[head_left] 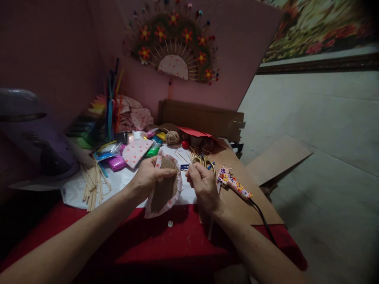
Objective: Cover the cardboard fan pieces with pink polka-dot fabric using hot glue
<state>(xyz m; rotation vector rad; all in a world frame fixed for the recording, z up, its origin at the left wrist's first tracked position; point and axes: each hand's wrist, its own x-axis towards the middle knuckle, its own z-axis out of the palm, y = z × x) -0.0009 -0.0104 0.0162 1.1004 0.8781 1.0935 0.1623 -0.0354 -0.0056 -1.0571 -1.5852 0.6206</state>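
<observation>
My left hand grips a half-round cardboard piece between thumb and fingers. Pale cloth with orange dots is folded over the cardboard's edge as a border. Just right of it, my right hand is closed, fingertips pinched; what they hold, if anything, I cannot make out. A small dark-blue item shows at those fingertips, and I cannot tell whether it is held. Gold-handled scissors lie behind the right hand. To its right rests a flower-patterned glue gun with a black cord.
Wooden sticks lie at the left on a white sheet. Behind them are a dotted half-round piece, coloured packets and a twine ball. Brown board covers the right side of the red cloth. A decorated fan hangs behind.
</observation>
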